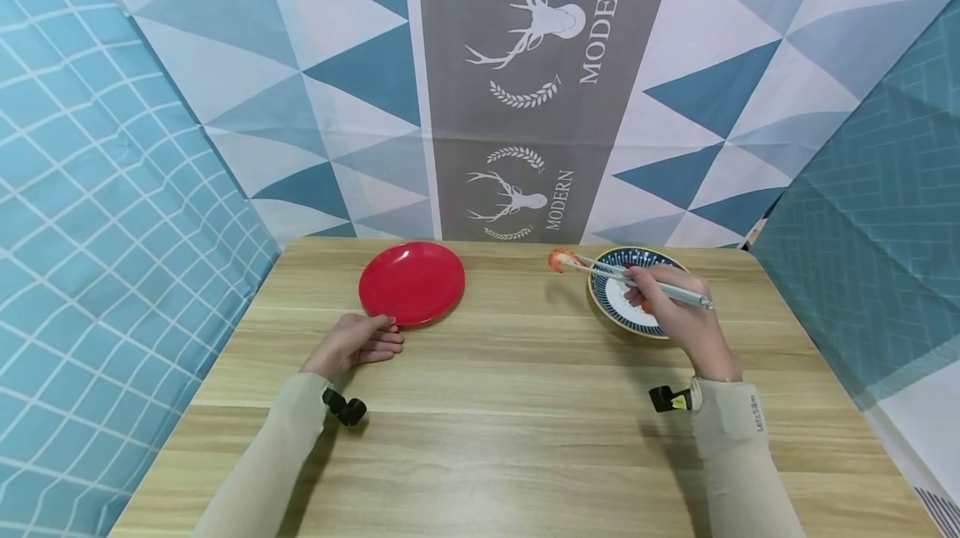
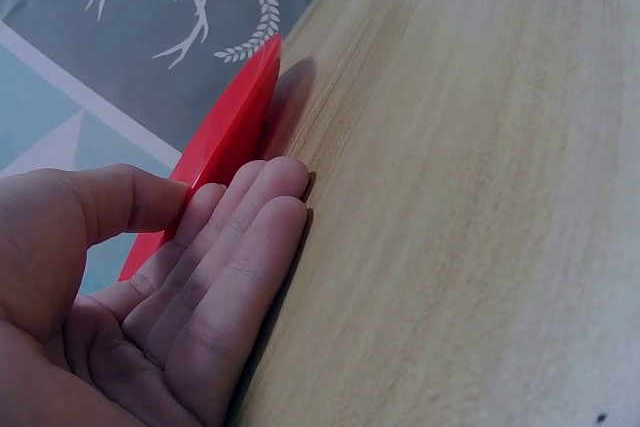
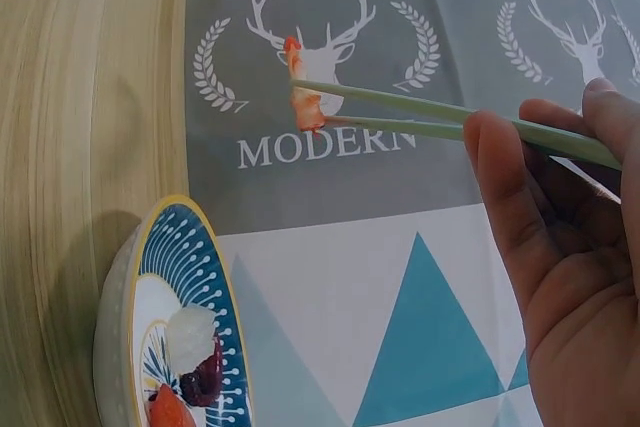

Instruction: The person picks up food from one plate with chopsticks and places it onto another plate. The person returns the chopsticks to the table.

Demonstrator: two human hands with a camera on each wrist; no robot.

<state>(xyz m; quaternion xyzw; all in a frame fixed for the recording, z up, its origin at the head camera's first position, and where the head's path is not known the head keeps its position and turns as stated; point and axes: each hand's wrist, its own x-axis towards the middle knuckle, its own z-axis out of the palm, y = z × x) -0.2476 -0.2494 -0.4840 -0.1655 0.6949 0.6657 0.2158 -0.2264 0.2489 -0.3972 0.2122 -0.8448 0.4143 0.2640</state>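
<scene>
At the near rim of a red plate (image 1: 412,278), my left hand (image 1: 358,344) pinches the edge, thumb (image 2: 150,202) on top and fingers under it. My right hand (image 1: 681,309) holds pale green chopsticks (image 3: 415,107). Between their tips is a small orange-and-white shrimp (image 3: 308,105), raised above the table just left of a blue-and-white patterned dish (image 3: 165,232). In that dish lie a translucent white piece (image 3: 192,335), a dark red piece (image 3: 205,379) and an orange-red piece (image 3: 168,409). Part of the dish is hidden behind my right hand in the head view.
Both dishes stand toward the back of a wood-grain table (image 1: 480,405). A grey printed cloth (image 1: 517,88) with deer heads hangs behind it. Blue tiled-pattern cloths (image 1: 97,213) flank the sides.
</scene>
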